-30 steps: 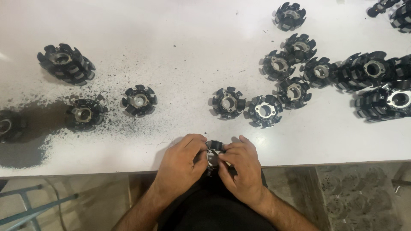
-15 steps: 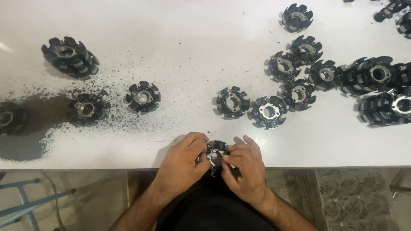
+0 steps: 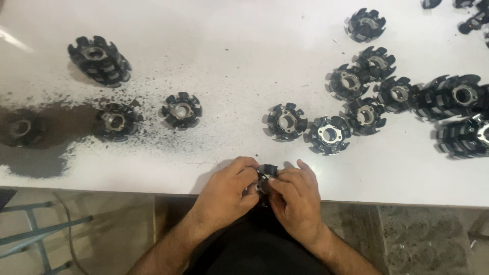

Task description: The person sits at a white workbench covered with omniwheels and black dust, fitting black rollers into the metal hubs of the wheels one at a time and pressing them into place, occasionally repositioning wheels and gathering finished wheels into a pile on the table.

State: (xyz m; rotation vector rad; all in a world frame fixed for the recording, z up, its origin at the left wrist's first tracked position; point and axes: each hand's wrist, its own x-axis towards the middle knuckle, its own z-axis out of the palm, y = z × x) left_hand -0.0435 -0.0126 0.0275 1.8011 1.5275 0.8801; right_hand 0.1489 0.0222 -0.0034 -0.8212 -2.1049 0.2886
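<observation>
Head view: both hands (left (image 3: 226, 191), right (image 3: 295, 196)) pinch one black toothed part (image 3: 266, 173) between them at table edge (image 3: 153, 186).

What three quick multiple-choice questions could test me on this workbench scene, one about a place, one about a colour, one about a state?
1. Where are the two hands working?
A. At the near edge of the table
B. At the far left corner
C. Over the dust patch

2. What colour is the table top?
A. Green
B. White
C. Red

3. How is the small toothed part at the near edge held?
A. It lies untouched
B. One hand alone holds it
C. Both hands grip it

Answers:
1 A: the left hand and right hand sit at the near edge of the table.
2 B: the bare top is white, apart from the dark dust patch.
3 C: fingers of both hands close around the small toothed part.
</observation>
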